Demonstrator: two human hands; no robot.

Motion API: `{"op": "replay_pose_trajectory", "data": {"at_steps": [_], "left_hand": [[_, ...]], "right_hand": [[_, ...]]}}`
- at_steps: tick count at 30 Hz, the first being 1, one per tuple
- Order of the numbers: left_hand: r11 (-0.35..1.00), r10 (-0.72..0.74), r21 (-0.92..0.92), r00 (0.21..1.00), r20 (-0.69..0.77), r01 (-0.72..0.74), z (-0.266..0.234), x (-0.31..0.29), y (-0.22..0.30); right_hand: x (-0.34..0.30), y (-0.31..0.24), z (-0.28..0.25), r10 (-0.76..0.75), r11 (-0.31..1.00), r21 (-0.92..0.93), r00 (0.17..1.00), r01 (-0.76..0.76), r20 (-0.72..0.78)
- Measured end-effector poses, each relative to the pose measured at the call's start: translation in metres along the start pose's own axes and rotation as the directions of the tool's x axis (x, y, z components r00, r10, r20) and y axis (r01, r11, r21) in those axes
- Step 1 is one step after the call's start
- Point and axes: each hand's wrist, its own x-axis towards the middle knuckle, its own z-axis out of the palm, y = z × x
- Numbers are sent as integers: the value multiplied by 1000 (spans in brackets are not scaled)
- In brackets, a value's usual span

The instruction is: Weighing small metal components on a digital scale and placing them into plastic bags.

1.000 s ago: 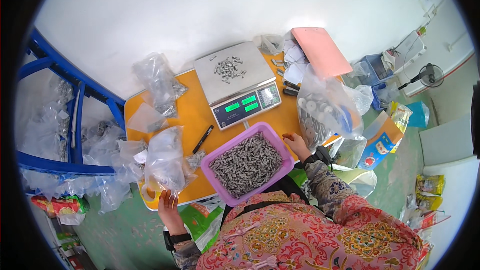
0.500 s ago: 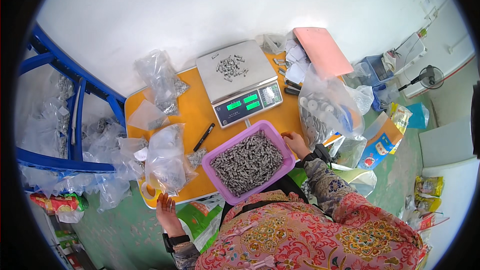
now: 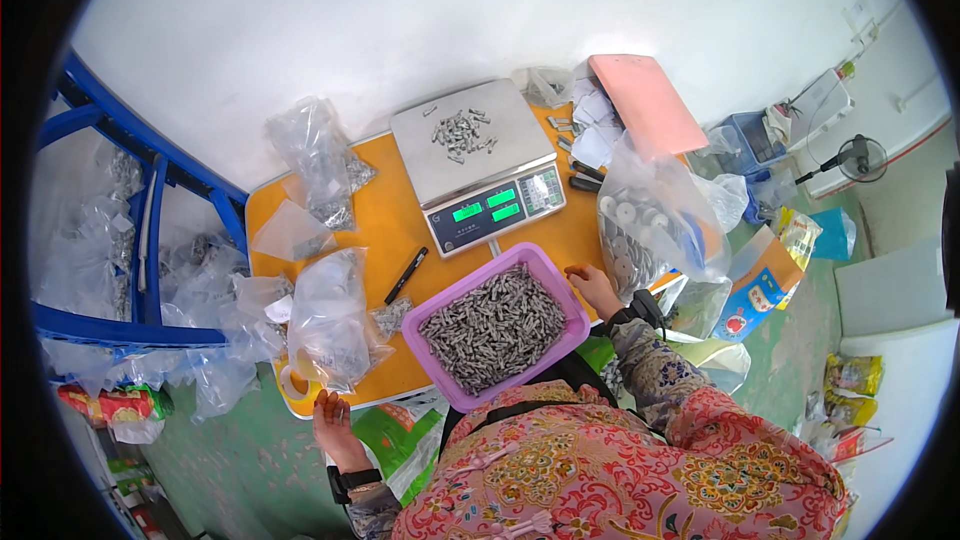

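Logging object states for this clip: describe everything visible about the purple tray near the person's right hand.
The purple tray is a shallow rectangular plastic bin with rounded corners and a raised rim. It sits flat and skewed on the front edge of the orange table, just below the weighing scale. It is heaped with small grey metal parts. The right hand rests at its right rim; whether they touch is unclear.

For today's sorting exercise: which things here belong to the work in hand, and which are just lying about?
In use:
- purple tray of small metal parts, right hand at its rim
- scale with a few parts on it
- clear bags near the left hand

Lying about:
- black pen
- pink board
- tape roll
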Motion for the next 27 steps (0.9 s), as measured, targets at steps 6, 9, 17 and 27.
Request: {"op": "replay_pose_trajectory", "data": {"at_steps": [6, 9, 17, 27], "left_hand": [[998, 3, -65, 1000, 18, -2, 22, -6, 7], [993, 24, -119, 996, 91, -13, 37, -8, 13], [989, 19, -150, 994, 104, -4, 46, -14, 18], [999, -52, -7, 999, 16, 52, 56, -18, 19]], "right_hand": [[3, -21, -1, -20, 998, -62, 999, 17, -51], [23, -24, -7, -145, 989, -56, 983, 140, -109], [72, -43, -1, -269, 951, -197, 953, 239, -143], [75, -28, 28, -383, 788, -557, 918, 263, -107]]}}
